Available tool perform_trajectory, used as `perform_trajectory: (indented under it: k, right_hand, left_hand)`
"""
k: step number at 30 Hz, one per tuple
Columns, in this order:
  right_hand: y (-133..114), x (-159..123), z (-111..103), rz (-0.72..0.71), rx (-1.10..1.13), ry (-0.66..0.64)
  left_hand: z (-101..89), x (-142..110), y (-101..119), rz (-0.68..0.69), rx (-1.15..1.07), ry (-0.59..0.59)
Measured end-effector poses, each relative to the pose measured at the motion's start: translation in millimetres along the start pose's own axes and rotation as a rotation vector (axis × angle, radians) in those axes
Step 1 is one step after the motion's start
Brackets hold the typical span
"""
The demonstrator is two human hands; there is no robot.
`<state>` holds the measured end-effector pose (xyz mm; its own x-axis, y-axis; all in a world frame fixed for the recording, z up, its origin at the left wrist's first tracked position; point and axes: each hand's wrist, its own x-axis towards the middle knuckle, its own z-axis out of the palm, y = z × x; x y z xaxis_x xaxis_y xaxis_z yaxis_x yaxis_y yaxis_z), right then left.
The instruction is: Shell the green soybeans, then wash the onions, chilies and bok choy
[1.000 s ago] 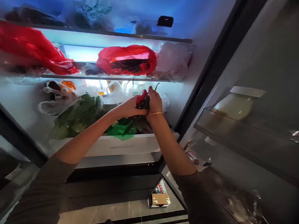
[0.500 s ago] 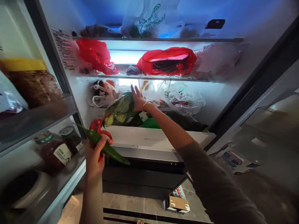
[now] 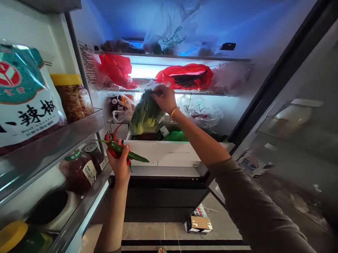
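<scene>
My left hand (image 3: 120, 165) is closed around several chili peppers, a long green chili (image 3: 132, 155) in front and red chilies (image 3: 107, 137) behind it, outside the front of the drawer. Inside the fridge my right hand (image 3: 165, 98) pinches the top of a clear plastic bag of leafy greens (image 3: 146, 116), which hangs tilted over the drawer (image 3: 158, 147) with its pale stems low. Beneath it a green plastic bag (image 3: 176, 136) lies in the drawer. To the right of my right hand a clear bag with red contents (image 3: 204, 113) rests at the back.
Red plastic bags (image 3: 189, 74) sit on the shelf above. On the left door stand a red chili packet (image 3: 21, 92), a yellow-lidded jar (image 3: 72, 97) and a dark red jar (image 3: 77, 171). A white-lidded jar (image 3: 293, 116) is on the right door. A cardboard box (image 3: 201, 223) stands on the floor.
The hands were together at the chilies. My left hand then carried the chilies left, out of the drawer. My right hand reached to the greens, took hold of their bag and lifted it.
</scene>
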<state>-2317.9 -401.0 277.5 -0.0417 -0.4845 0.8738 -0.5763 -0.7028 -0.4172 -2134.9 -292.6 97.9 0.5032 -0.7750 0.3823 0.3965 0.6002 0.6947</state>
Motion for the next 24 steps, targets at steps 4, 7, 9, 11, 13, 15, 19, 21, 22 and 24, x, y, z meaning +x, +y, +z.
perform_trajectory:
  k: [4, 7, 9, 11, 13, 15, 19, 21, 22, 24]
  right_hand:
    - [-38.6, -10.5, -44.6, -0.127, 0.123, 0.147]
    - [-54.5, -57.8, -77.3, -0.039, 0.220, 0.202]
    - [-55.4, -107.9, -92.3, 0.101, 0.272, 0.198]
    - [-47.2, -164.9, -100.6, 0.263, 0.351, 0.147]
    - [-31.7, -219.1, -102.6, 0.431, 0.425, 0.085]
    - [-13.6, -262.3, -99.8, 0.599, 0.483, 0.028]
    - [12.8, -304.1, -90.5, 0.763, 0.586, 0.032]
    - [18.8, -306.1, -89.2, 0.786, 0.631, 0.031]
    - [20.4, -304.0, -90.2, 0.779, 0.642, 0.013]
    - [20.5, -295.2, -95.3, 0.714, 0.623, -0.066]
  left_hand:
    - [21.2, -0.4, 2.6, 0.059, 0.022, -0.047]
    - [21.2, -9.5, 9.3, 0.034, 0.052, -0.086]
    - [6.4, -20.3, 13.5, -0.014, 0.043, -0.093]
    - [-18.1, -34.8, 14.9, -0.085, 0.030, -0.121]
    - [-44.6, -51.1, 12.4, -0.152, 0.097, -0.088]
    - [-64.4, -64.8, 6.8, -0.190, 0.188, -0.067]
    - [-70.8, -71.4, -8.3, -0.284, 0.325, -0.142]
    - [-64.4, -66.2, -20.2, -0.368, 0.323, -0.221]
    - [-61.4, -63.5, -28.2, -0.421, 0.299, -0.242]
    - [-58.4, -60.0, -48.5, -0.544, 0.202, -0.204]
